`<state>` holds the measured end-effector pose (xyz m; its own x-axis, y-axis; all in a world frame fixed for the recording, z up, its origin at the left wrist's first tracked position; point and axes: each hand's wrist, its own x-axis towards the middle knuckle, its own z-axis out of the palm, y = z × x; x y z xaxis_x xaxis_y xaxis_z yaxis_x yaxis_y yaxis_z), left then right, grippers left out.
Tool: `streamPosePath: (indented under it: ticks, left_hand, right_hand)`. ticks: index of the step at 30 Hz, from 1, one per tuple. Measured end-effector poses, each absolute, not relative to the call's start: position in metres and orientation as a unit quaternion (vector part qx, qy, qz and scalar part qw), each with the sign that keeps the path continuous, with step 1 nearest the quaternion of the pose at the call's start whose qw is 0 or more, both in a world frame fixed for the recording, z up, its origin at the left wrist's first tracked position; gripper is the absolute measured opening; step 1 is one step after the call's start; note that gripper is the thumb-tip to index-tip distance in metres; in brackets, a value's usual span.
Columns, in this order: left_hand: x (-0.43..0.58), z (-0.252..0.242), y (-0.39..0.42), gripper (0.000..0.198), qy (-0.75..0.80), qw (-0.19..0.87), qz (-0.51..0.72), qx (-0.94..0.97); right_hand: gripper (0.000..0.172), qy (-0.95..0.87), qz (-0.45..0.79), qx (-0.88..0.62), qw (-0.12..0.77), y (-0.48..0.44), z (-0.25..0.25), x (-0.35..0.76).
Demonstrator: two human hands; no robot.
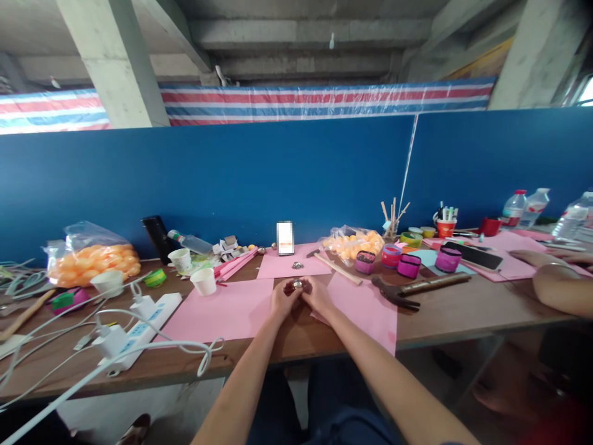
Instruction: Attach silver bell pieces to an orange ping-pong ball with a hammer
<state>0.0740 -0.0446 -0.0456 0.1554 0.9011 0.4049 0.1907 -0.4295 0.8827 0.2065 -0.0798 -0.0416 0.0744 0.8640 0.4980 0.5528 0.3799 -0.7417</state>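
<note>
Both hands meet over the table's front part, between two pink paper sheets. My left hand (283, 296) and my right hand (317, 293) are closed at the fingertips around a small shiny round metal piece (297, 283). Its exact kind is too small to make out, and the fingers cover part of it. Just beyond the hands, several small shiny metal pieces (297, 265) lie in a cluster on another pink sheet (273, 267). A phone (285, 238) with a lit screen stands upright behind them.
A claw hammer (393, 293) lies to the right, near purple tape rolls (409, 266). Bags of orange balls (92, 264) stand on both sides. At left are paper cups (204, 281) and a power strip (143, 327) with trailing cables. Another person's arm (563, 287) rests at far right.
</note>
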Motion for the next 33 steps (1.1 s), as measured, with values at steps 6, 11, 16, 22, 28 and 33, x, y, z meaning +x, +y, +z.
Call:
streamPosePath:
  ticks: [6,11,16,22,28,33]
  left_hand:
    - [0.0716,-0.0447,-0.0445,0.031,0.405,0.327,0.494,0.697]
    - [0.0707,-0.0455,-0.0444,0.03,0.409,0.315,0.483,0.707]
    - [0.0695,-0.0422,-0.0469,0.029,0.405,0.31,0.476,0.717]
    - [0.0704,-0.0425,-0.0467,0.033,0.407,0.305,0.477,0.716]
    - [0.0722,-0.0477,-0.0442,0.042,0.417,0.322,0.488,0.696]
    - [0.0735,-0.0472,-0.0451,0.044,0.418,0.339,0.5,0.678]
  right_hand:
    - [0.035,-0.665,0.159,-0.535,0.497,-0.0794,-0.0432,0.2069]
    - [0.031,-0.665,0.162,-0.536,0.494,-0.0803,-0.0418,0.2066]
    - [0.025,-0.665,0.161,-0.537,0.493,-0.082,-0.039,0.206]
    - [0.028,-0.665,0.161,-0.539,0.491,-0.0826,-0.0377,0.2055]
    - [0.033,-0.662,0.159,-0.547,0.487,-0.0824,-0.0387,0.2055]
    - [0.033,-0.663,0.157,-0.547,0.487,-0.0822,-0.0395,0.2056]
